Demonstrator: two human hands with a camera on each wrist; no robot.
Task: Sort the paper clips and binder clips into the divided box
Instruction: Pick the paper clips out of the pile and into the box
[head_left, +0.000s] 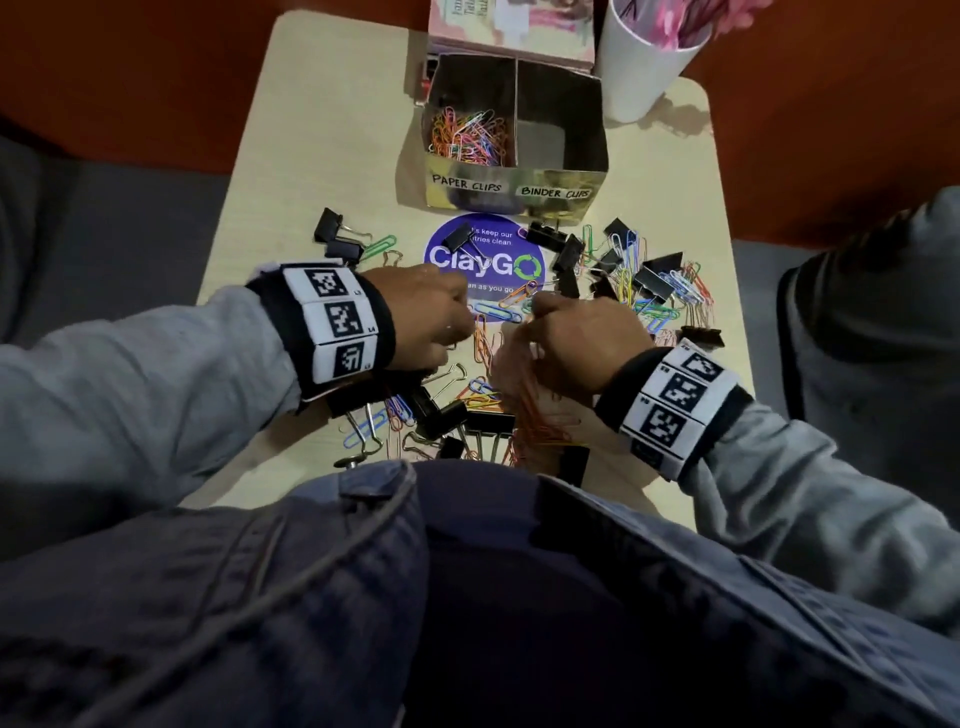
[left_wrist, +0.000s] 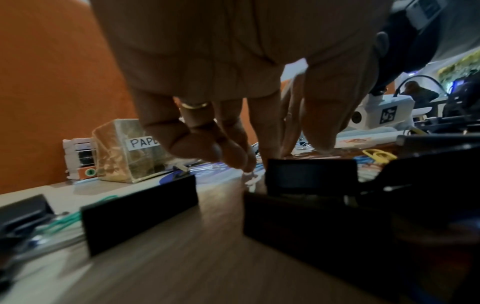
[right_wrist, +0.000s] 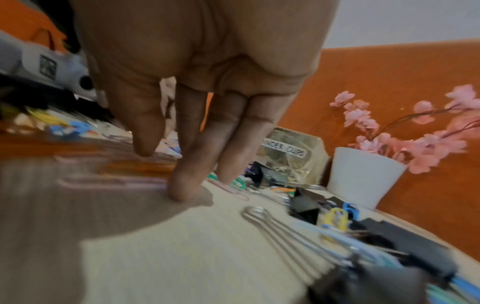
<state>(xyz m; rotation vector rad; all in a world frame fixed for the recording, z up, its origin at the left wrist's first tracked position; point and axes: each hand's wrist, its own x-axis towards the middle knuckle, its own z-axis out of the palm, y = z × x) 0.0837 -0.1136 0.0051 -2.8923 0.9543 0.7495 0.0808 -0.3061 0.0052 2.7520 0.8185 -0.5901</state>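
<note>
1. Nearest, at 6 o'clock on the table (head_left: 291, 130), black binder clips (head_left: 439, 415) and coloured paper clips (head_left: 485, 400) are seen scattered along the near edge, partly hidden under both wrists.
2. Just beyond, the left hand (head_left: 423, 314) is held low over the table at about 9 o'clock of the pile; in the left wrist view its fingers (left_wrist: 228, 152) are pointed down and drawn together close to the surface, and whether a clip is pinched cannot be told.
3. Beside it, the right hand (head_left: 582, 338) is placed at about 3 o'clock of the left one; in the right wrist view one fingertip (right_wrist: 180, 191) is pressed on the tabletop by a blurred paper clip, the other fingers extended, nothing seen gripped.
4. Past the hands, a round blue sticker (head_left: 485, 260) is seen at the table's centre, with more clips spread across it and piled thickly toward 3 o'clock.
5. Farther, at 12 o'clock, the divided box (head_left: 511, 195) is set; paper clips are heaped in its left compartment labelled PAPER CLIPS, and the floor of the right compartment labelled BINDER CLIPS is seen bare.
6. Farthest, at 1 o'clock, a white cup (head_left: 641, 67) of pink flowers is stood beside the box.
</note>
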